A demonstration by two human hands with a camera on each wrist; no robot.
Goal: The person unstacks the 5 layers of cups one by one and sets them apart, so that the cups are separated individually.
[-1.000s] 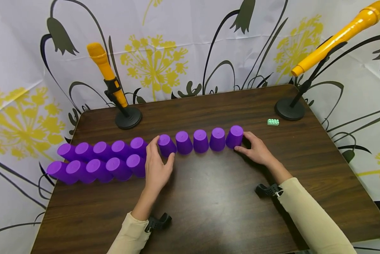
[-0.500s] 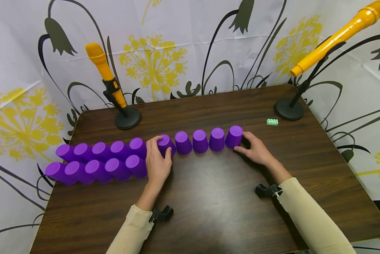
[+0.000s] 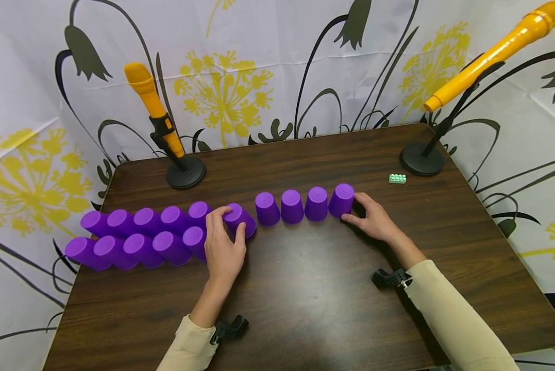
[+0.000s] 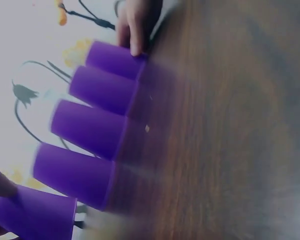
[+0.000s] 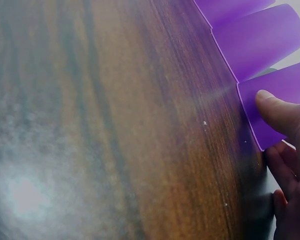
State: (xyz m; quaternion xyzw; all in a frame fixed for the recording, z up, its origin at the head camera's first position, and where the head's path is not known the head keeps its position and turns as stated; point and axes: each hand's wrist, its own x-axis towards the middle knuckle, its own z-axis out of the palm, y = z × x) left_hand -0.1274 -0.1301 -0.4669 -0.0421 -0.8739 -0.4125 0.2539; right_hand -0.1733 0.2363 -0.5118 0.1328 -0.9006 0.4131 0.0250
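Compared with half a second ago, the loose purple cup (image 3: 238,219) has shifted left and toward the person, leaving a wider gap to the row of four purple cups (image 3: 292,207) it stood beside; it also leans more now, its top toward the left; in the left wrist view its rim lies out of line with its neighbours' rims, though whether any of it touches the bench (image 3: 314,299) cannot be told. The left hand (image 3: 223,245) has gone with it and is clamped on that cup, thumb on the near side, fingers on the far side; a second ago the thumb was farther from the fingers.

The right hand (image 3: 374,219) has hardly moved; it is clamped on the right-end cup (image 3: 341,201) of the row, thumb low on the near face, other fingers round the right side; this cup stands upside down on the bench like the other three.

The left forearm reaches up from the bottom edge of the head view, the right one slants in from the lower right; each wrist has a black band.

Left of the held cup, ten purple cups stand in two files, a rear file (image 3: 147,221) and a front file (image 3: 143,251); the left hand overlaps their right end.
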